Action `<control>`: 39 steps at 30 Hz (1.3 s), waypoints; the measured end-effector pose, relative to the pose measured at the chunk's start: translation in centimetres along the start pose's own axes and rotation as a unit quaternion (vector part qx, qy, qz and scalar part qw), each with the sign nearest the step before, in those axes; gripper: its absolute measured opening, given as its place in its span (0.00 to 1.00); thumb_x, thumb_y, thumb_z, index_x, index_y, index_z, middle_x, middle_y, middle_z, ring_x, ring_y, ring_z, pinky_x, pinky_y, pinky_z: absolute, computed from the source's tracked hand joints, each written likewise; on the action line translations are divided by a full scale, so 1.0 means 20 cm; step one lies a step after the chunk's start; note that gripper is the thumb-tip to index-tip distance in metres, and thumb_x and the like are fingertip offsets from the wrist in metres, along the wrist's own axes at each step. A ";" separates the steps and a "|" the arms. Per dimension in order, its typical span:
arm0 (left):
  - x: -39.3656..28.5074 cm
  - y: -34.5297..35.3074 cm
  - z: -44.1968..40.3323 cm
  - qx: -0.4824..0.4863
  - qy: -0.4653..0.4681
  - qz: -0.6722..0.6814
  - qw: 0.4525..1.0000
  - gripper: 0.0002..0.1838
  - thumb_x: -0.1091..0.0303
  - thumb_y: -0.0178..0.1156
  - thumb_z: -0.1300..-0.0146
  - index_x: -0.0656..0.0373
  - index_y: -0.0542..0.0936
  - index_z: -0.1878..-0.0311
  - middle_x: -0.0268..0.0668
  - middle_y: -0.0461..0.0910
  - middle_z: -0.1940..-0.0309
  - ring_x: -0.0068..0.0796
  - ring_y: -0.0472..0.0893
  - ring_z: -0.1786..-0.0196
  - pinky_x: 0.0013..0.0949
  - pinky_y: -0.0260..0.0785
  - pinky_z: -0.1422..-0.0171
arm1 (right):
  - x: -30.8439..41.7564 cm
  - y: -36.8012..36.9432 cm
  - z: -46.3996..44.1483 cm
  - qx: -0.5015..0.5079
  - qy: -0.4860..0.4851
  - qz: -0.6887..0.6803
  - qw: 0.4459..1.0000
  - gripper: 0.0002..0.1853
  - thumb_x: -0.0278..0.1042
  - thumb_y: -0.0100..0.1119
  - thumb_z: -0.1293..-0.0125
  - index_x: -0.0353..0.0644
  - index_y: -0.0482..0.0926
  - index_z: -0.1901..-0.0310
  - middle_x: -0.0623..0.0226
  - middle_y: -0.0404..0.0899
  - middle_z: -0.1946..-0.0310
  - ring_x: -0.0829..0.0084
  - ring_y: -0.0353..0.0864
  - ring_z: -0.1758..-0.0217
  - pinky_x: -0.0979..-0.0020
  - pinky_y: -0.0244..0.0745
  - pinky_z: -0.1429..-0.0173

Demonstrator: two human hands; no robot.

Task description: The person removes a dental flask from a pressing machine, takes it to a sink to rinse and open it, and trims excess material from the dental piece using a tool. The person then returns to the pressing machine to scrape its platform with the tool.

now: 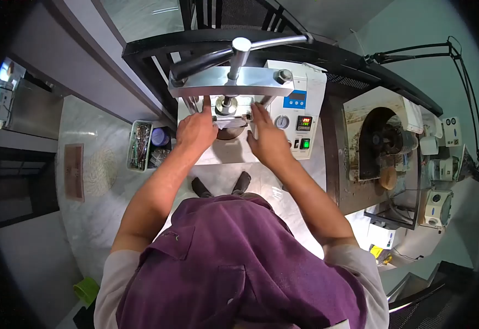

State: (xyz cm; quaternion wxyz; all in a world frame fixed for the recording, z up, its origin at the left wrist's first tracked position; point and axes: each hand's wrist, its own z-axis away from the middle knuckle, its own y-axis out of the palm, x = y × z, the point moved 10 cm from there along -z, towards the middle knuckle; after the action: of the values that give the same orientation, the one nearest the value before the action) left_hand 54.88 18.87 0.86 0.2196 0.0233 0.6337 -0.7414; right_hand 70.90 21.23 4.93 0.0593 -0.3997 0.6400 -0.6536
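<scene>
A white press machine (300, 93) with a metal crossbar (228, 82), a screw post and a black-handled lever (201, 63) stands in front of me. My left hand (196, 130) is at the left side of a metal block (232, 122) under the screw, index finger pointing forward along it. On the block's right side is my right hand (268, 137), its thumb apart from the fingers, the fingertips by the right post. Between the hands, below the block, a round brownish part (230, 133) shows. Whether either hand grips the block is hard to tell.
A tray of thin tools (140, 145) and a purple-lidded jar (160, 136) sit at the left. On the right, a brown bench (333, 164) bears a stained white box (354, 131) with a dark round opening. Black railing curves behind the press.
</scene>
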 end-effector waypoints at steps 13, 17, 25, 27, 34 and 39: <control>0.04 -0.03 0.06 -0.062 0.003 0.003 0.998 0.44 0.53 0.67 0.45 0.58 0.58 0.30 0.54 0.82 0.66 0.57 0.82 0.60 0.53 0.72 0.56 | -0.05 0.23 -0.20 0.043 -0.005 0.139 0.989 0.39 0.31 0.67 0.48 0.29 0.61 0.36 0.43 0.64 0.36 0.54 0.85 0.57 0.63 0.84 0.59; 0.03 -0.03 0.07 -0.065 0.032 0.006 0.997 0.45 0.52 0.68 0.46 0.60 0.58 0.30 0.54 0.82 0.66 0.57 0.82 0.60 0.52 0.72 0.56 | -0.06 0.24 -0.20 0.058 -0.012 0.146 0.988 0.39 0.30 0.67 0.48 0.28 0.60 0.36 0.46 0.64 0.36 0.54 0.85 0.56 0.63 0.84 0.60; 0.02 -0.05 0.06 -0.084 0.026 0.008 0.996 0.39 0.52 0.69 0.47 0.63 0.66 0.36 0.54 0.81 0.70 0.57 0.82 0.63 0.52 0.73 0.59 | 0.08 -0.01 0.02 -0.093 -0.043 0.019 0.995 0.25 0.27 0.54 0.40 0.34 0.69 0.39 0.45 0.66 0.36 0.53 0.85 0.63 0.59 0.81 0.64; 0.05 -0.03 0.04 -0.094 0.023 0.024 0.995 0.38 0.53 0.69 0.47 0.62 0.67 0.37 0.54 0.81 0.70 0.56 0.82 0.63 0.52 0.73 0.59 | 0.16 -0.38 0.07 -0.155 -0.039 -0.126 0.979 0.18 0.30 0.56 0.39 0.38 0.76 0.46 0.49 0.79 0.51 0.56 0.85 0.63 0.61 0.79 0.63; 0.01 -0.04 0.10 -0.110 0.013 0.047 0.993 0.39 0.58 0.69 0.46 0.59 0.63 0.33 0.52 0.82 0.72 0.56 0.82 0.66 0.52 0.74 0.61 | 0.15 -0.70 -0.72 0.053 0.048 -0.109 0.991 0.33 0.65 0.57 0.39 0.33 0.81 0.71 0.63 0.75 0.83 0.66 0.79 0.78 0.65 0.73 0.66; 0.02 -0.05 0.24 -0.118 -0.018 0.081 0.990 0.46 0.61 0.65 0.44 0.60 0.52 0.27 0.52 0.82 0.71 0.52 0.83 0.67 0.47 0.76 0.64 | 0.86 -0.51 -0.73 0.340 -0.180 0.258 0.886 0.32 0.61 0.47 0.31 0.38 0.85 0.75 0.41 0.79 0.58 0.53 0.70 0.39 0.49 0.57 0.32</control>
State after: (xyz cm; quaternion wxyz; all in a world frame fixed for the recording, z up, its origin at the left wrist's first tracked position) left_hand 55.31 14.34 2.55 0.2913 0.0352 0.7090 -0.6413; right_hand 54.98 24.44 23.70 0.4721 -0.2861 0.4375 -0.7098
